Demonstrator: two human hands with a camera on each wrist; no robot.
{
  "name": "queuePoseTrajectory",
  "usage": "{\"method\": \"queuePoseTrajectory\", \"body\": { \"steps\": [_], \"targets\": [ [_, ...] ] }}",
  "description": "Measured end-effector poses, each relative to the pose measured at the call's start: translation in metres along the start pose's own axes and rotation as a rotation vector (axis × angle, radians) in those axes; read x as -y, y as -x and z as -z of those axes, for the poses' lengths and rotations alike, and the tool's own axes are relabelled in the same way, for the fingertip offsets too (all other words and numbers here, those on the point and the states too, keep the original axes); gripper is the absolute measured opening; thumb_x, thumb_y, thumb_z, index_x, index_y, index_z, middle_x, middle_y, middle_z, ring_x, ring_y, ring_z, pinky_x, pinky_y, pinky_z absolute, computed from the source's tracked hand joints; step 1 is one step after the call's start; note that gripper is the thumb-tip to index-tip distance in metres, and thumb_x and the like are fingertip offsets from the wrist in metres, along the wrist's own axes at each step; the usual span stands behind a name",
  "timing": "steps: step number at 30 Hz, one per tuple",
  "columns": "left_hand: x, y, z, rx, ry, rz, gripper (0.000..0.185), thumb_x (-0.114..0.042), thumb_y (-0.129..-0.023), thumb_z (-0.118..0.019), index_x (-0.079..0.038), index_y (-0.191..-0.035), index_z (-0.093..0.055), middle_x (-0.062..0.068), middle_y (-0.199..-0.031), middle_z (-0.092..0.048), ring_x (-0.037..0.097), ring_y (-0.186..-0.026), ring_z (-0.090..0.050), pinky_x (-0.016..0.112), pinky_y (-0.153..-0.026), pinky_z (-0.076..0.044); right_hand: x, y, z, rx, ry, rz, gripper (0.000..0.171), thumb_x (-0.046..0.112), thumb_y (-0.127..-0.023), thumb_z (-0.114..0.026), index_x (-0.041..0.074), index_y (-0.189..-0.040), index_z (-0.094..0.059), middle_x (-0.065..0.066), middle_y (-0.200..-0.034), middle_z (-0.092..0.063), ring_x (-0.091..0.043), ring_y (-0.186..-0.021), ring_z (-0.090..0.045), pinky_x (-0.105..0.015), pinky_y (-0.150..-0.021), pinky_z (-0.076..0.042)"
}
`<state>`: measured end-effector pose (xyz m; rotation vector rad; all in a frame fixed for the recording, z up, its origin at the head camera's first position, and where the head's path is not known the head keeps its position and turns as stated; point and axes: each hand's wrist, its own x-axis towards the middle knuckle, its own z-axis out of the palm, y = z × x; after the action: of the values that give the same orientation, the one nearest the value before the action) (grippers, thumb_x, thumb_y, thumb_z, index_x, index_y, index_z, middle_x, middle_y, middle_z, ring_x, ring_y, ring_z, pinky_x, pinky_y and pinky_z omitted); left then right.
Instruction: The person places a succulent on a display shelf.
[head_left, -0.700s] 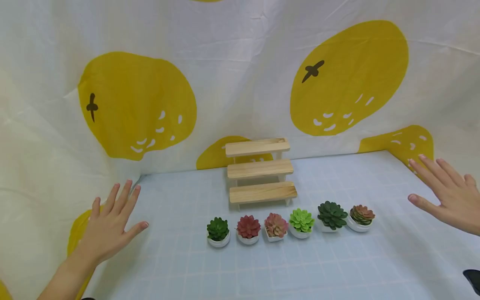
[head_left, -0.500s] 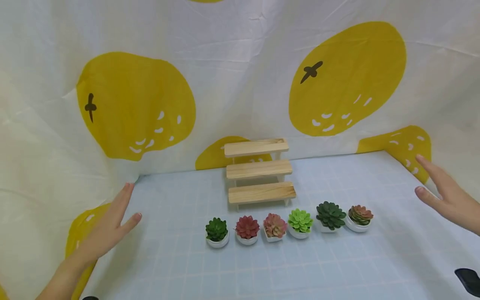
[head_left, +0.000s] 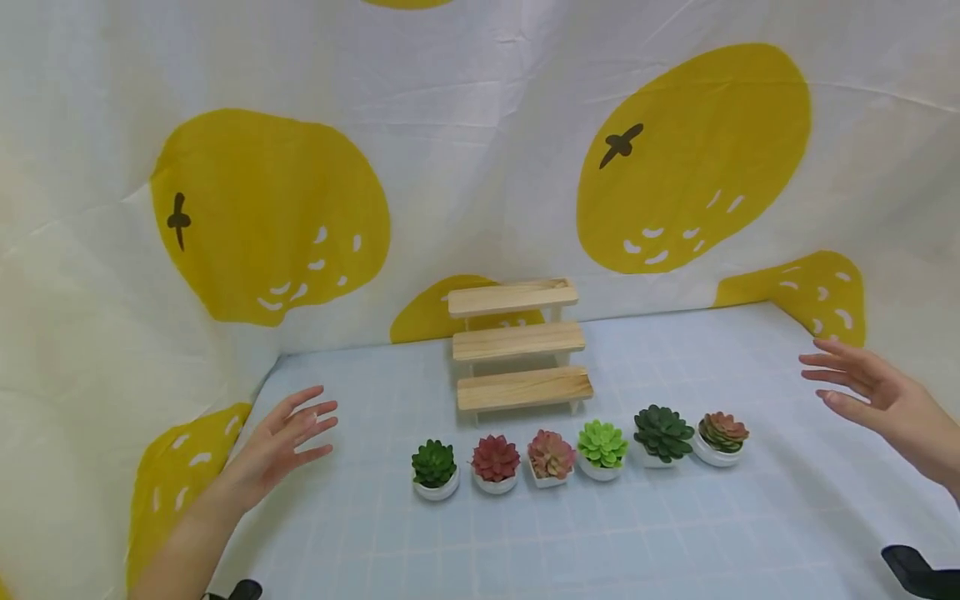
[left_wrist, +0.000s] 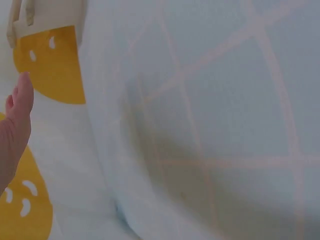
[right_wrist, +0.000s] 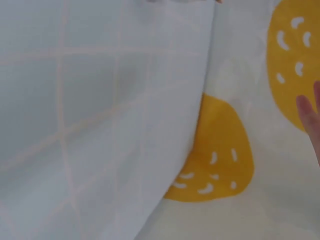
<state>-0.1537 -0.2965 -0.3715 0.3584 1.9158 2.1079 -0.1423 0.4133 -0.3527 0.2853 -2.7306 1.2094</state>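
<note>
Fingers (head_left: 315, 410) on both hands are spread loose, holding nothing — left hand (head_left: 281, 446) and right hand (head_left: 873, 392) hover either side of six little potted succulents in white pots (head_left: 573, 450), all lined up near the bare three-step wooden stand (head_left: 517, 346) — nothing's shelved yet.

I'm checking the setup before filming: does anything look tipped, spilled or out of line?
Nothing stands out. Six potted succulents stand upright in a row before the wooden step shelf, whose steps are bare. Left hand and right hand hold nothing.
</note>
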Motion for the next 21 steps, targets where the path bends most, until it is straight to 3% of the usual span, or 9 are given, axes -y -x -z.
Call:
{"method": "queuePoseTrajectory", "body": {
  "steps": [6, 11, 21],
  "targets": [
    [0.023, -0.027, -0.007, -0.057, -0.055, 0.154, 0.041, -0.02, -0.1, -0.043, -0.015, -0.139, -0.031, 0.004, -0.131, -0.049, 0.017, -0.116, -0.052, 0.035, -0.091, -0.048, -0.017, 0.003, -0.014, 0.061, -0.098, 0.021, 0.068, -0.001, -0.091, -0.056, 0.022, -0.148, -0.026, 0.031, -0.119, -0.045, 0.017, -0.102, -0.045, -0.01, -0.066, -0.044],
    [0.036, -0.046, -0.015, -0.025, -0.043, 0.152, 0.046, -0.016, -0.099, -0.045, -0.012, -0.141, -0.027, 0.015, -0.139, -0.039, 0.029, -0.124, -0.044, 0.037, -0.094, -0.046, -0.022, 0.005, -0.024, 0.103, -0.117, -0.012, 0.067, 0.001, -0.09, -0.057, 0.022, -0.146, -0.028, 0.031, -0.118, -0.047, 0.016, -0.102, -0.047, -0.012, -0.067, -0.047],
    [0.054, -0.071, -0.031, 0.014, 0.031, 0.172, 0.052, -0.011, -0.098, -0.046, -0.006, -0.144, -0.021, 0.025, -0.142, -0.031, 0.032, -0.125, -0.042, 0.037, -0.095, -0.045, -0.032, 0.009, -0.038, 0.192, -0.2, -0.005, 0.067, -0.004, -0.089, -0.056, 0.018, -0.146, -0.029, 0.028, -0.122, -0.048, 0.012, -0.106, -0.048, -0.018, -0.07, -0.05]
  ]
}}
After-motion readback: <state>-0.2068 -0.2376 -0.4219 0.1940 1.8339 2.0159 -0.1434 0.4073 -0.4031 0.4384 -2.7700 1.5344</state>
